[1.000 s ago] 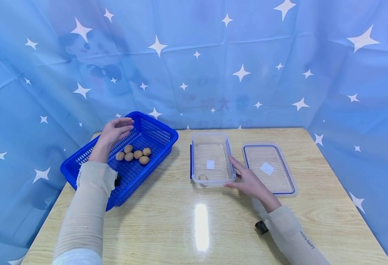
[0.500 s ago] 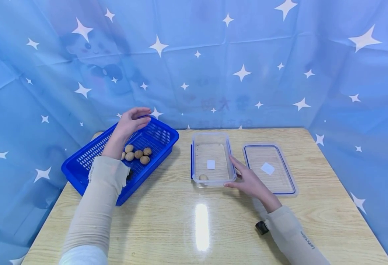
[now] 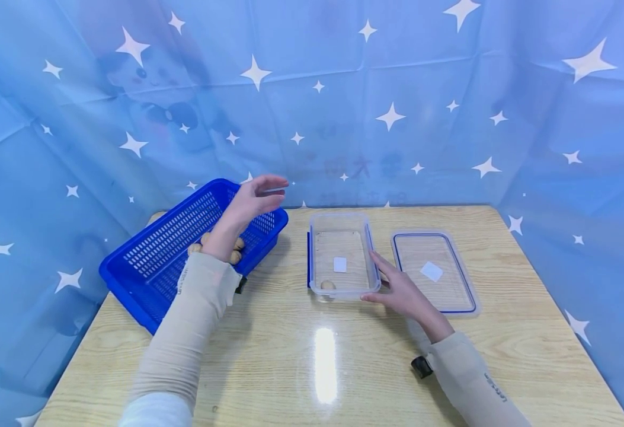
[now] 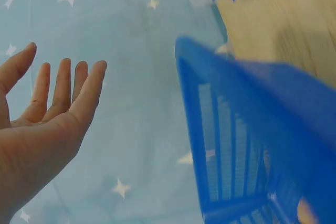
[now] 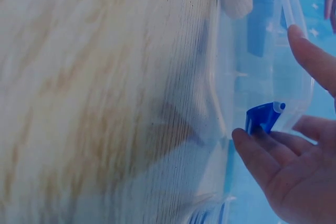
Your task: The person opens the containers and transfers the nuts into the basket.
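Note:
My left hand (image 3: 254,198) is over the far right end of a blue plastic basket (image 3: 125,279), its fingers loosely bent. In the left wrist view its palm (image 4: 42,140) faces the camera with nothing in it. Several walnuts (image 3: 194,248) lie in the basket, partly hidden by the left wrist. My right hand (image 3: 399,290) holds a clear plastic container (image 3: 344,293) by its right side, thumb at the front corner. In the right wrist view the fingers lie by a blue latch (image 5: 264,116). One walnut (image 3: 328,286) is in the container's near left corner.
A clear lid (image 3: 434,246) with a blue seal lies flat on the wooden table (image 3: 269,356), right of the container. White labels mark the lid and the container. A blue star-patterned curtain (image 3: 312,107) hangs behind and at both sides.
My left hand has moved right across the basket, from its far left part to beyond the walnuts. My right hand and the container stay in place.

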